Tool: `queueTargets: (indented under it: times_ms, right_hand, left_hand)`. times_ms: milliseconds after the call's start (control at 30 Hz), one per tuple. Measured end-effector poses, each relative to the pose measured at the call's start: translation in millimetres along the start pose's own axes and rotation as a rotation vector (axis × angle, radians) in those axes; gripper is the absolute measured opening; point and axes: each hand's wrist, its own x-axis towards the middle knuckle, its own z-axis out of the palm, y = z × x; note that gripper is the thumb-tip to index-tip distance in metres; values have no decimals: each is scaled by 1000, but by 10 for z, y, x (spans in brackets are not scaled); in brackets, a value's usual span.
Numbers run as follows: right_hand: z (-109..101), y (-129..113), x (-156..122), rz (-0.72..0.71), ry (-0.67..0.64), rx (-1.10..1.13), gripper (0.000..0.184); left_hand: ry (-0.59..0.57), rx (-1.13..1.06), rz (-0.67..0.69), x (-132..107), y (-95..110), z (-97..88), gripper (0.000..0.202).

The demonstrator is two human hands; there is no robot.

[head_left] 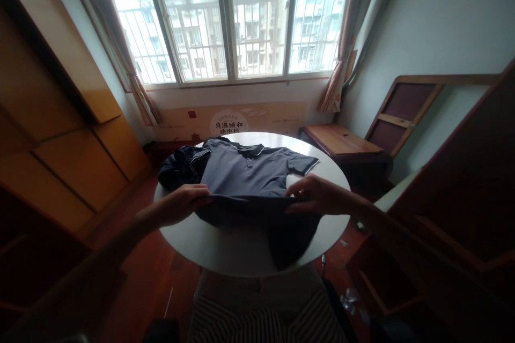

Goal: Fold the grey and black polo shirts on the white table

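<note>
Working at the hem: my left hand (179, 204) and right hand (317, 195) are both pinching a dark polo shirt (241, 171), holding it taut above the round white table (189, 241).

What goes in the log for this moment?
Left hand: holds dark polo shirt hem | right hand: holds same hem | surface: round white table

One camera, worn on the person's head, looks forward and steeply down, past the striped clothing (265, 316) (the wearer's own, at the bottom edge) to the near left hand (177, 206) and right hand (317, 195) on a dark polo shirt (241, 171) and round white table (225, 252) – with a barred window (225, 21) farther off.
</note>
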Motion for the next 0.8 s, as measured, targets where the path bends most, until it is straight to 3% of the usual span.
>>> queueTargets:
  times_ms: [67, 133, 233, 300, 367, 467, 567, 700, 800]
  right_hand:
    - [-87, -18, -131, 3, -140, -4, 41]
    - [-101, 60, -205, 14, -197, 6, 43]
    - [-40, 357, -197, 34, -93, -87, 45]
    - [5, 643, -111, 47, 49, -234, 44]
    - [23, 953, 32, 59, 147, -383, 43]
    - [-7, 1389, 323, 157, 189, -558, 53]
    - [-61, 1734, 630, 319, 200, -672, 61]
    - [-137, 2065, 935, 414, 183, -680, 57]
    - [-257, 2267, 1045, 428, 177, -667, 55]
  left_hand:
    - [-113, -22, 4, -35, -23, -7, 44]
    - [-281, -62, -59, -67, -59, 21, 50]
    - [-451, -122, -153, -62, -63, 93, 56]
    - [-399, -91, -97, 17, -6, 152, 55]
    - [-264, 2, 16, 176, 71, 232, 50]
    - [-94, 132, 107, 561, 115, 422, 39]
    - [-38, 257, 131, 1063, 11, 670, 32]
    - [-72, 457, -12, 1709, -228, 944, 39]
    - [-162, 469, -183, 2063, -381, 1059, 55]
